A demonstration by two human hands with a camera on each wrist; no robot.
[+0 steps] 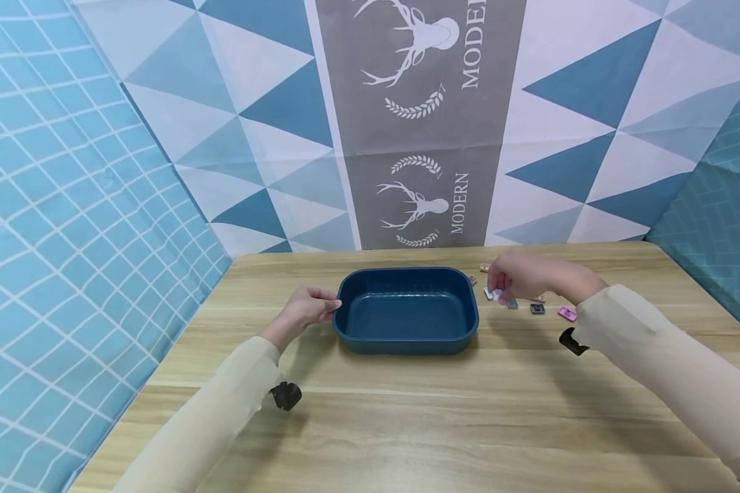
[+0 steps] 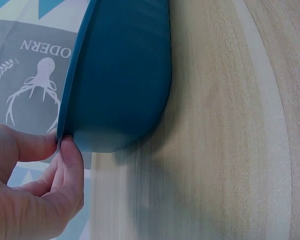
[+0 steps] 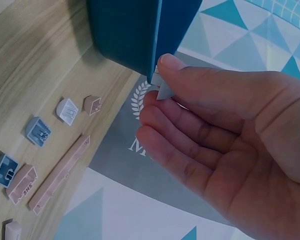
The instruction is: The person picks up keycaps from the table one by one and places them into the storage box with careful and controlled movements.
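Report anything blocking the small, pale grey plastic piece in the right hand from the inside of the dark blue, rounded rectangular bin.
Only the bin is in the way: the piece, pinched in the right hand, probably has to clear its right-hand rim. The loose pieces lie on the wooden tabletop, seemingly below that path.

Booth-like nook: wooden table (image 1: pixel 407 418) amid creased patterned hangings (image 1: pixel 277 130).

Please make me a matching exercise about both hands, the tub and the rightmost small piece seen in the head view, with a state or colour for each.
Column one:
1. left hand
2. right hand
3. tub
4. rightmost small piece

Column two:
A. bright pink
B. pinches a pale piece
C. dark blue
D. pinches the tub's rim

Pairs: 1-D, 2-B, 3-C, 4-A
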